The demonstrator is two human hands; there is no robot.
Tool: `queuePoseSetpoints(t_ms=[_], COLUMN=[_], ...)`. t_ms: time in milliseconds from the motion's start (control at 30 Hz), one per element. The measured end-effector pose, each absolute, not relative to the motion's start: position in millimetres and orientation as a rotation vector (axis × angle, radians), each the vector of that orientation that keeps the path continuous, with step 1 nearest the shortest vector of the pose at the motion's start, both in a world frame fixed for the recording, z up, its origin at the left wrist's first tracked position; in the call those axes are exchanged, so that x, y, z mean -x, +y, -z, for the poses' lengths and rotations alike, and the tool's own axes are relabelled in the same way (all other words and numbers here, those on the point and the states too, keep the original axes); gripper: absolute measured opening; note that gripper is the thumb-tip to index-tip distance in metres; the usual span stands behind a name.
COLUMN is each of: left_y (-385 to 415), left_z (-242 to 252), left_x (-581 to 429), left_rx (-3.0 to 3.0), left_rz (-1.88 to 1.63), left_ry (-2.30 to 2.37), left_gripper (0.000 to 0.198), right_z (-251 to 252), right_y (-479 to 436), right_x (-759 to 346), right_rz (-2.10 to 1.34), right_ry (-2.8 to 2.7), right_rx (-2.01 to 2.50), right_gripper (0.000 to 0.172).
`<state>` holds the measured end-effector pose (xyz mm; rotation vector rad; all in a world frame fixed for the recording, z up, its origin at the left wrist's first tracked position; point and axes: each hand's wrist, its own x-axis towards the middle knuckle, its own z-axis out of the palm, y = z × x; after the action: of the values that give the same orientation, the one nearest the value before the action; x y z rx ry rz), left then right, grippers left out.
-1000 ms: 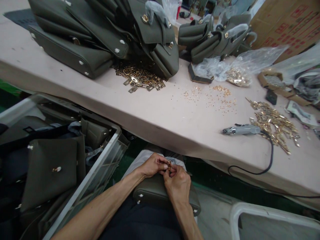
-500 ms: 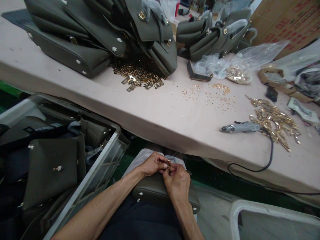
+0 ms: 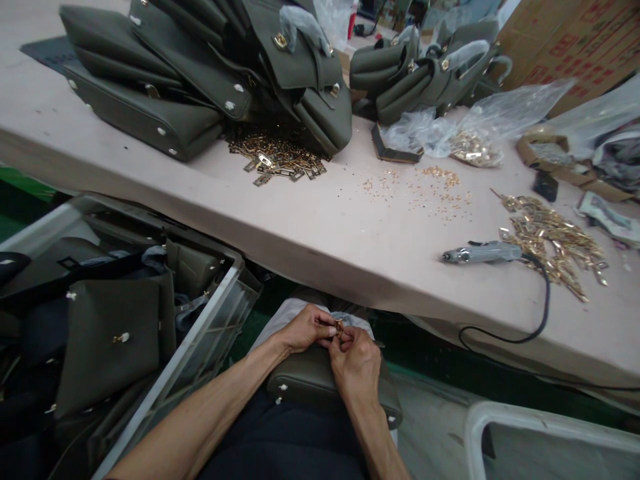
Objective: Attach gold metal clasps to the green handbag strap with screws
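An olive-green handbag (image 3: 305,377) lies across my lap, with small pale studs on the side that faces me. Over its far edge my left hand (image 3: 311,328) and my right hand (image 3: 356,357) meet, fingertips pinched together. Between them shows a small gold metal clasp (image 3: 340,327), gripped from both sides. Its lower part is hidden by my fingers, and I cannot tell whether it is fixed to the bag.
On the table (image 3: 300,220) lie a grey electric screwdriver (image 3: 480,252) with a cord, heaps of gold fittings (image 3: 555,237), dark metal plates (image 3: 280,157) and scattered small gold pieces (image 3: 440,177). Handbags (image 3: 150,113) are piled behind. A crate (image 3: 220,287) of bags stands left, a white bin (image 3: 473,427) right.
My hands stay pinched at the clasp and have hardly moved. The view has shifted slightly, so the crate and bags on the left appear a little further right.
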<state>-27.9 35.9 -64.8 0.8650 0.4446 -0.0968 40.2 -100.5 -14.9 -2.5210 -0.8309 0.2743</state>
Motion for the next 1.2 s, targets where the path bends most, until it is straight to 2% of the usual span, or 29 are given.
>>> queuePoseSetpoints(t_ms=[633, 1000, 1200], left_y=[24.3, 16.9, 17.4], left_z=[67.2, 64.6, 64.9], left_x=[23.7, 18.3, 16.9], left_rx=[-0.916, -0.883, -0.906], left_rz=[0.040, 0.007, 0.002], left_ry=[0.557, 0.657, 0.672], left_gripper=[0.044, 0.059, 0.057], right_z=[13.6, 6.7, 14.3], right_y=[-102.6, -116.9, -119.7], right_x=[-43.1, -54.6, -56.5], right_rz=[-0.391, -0.586, -0.598], right_ry=[-0.759, -0.582, -0.578], right_rx=[2.533, 2.329, 2.321], right_gripper=[0.013, 0.020, 0.021])
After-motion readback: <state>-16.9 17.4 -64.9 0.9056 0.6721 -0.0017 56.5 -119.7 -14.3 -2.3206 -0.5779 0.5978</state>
